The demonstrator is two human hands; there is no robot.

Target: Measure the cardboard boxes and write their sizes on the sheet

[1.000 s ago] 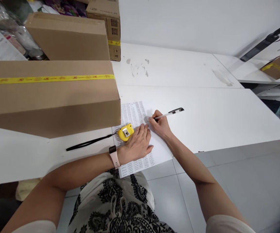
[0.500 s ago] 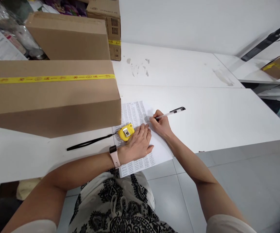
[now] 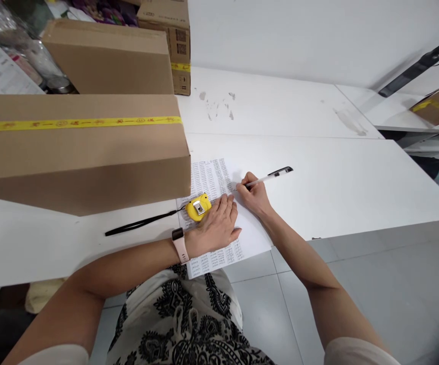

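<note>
A sheet of paper (image 3: pixel 255 234) covered in columns of small handwriting lies on the white table (image 3: pixel 329 187), its near corner past the table's edge. My left hand (image 3: pixel 219 223) rests flat on the sheet, fingers stretched out. Touching or just beside its fingers is a yellow tape measure (image 3: pixel 198 207) with a metal clip, and its black wrist strap (image 3: pixel 143 223) trails left over the table. My right hand (image 3: pixel 255 195) is closed around a clear pen with a black cap (image 3: pixel 280 172). The pen's tip is at the right-hand columns, mostly hidden by my fingers.
A large cardboard box (image 3: pixel 82 152) with yellow tape stands left of the paper, almost against it. Behind it are a second box (image 3: pixel 108 61) and a third box (image 3: pixel 181 45). A black long object (image 3: pixel 413 71) leans on the wall at the right, near a small carton (image 3: pixel 438 104).
Almost nothing differs. The whole view has shifted very slightly, and my right hand with the pen sits a touch further right on the sheet.
</note>
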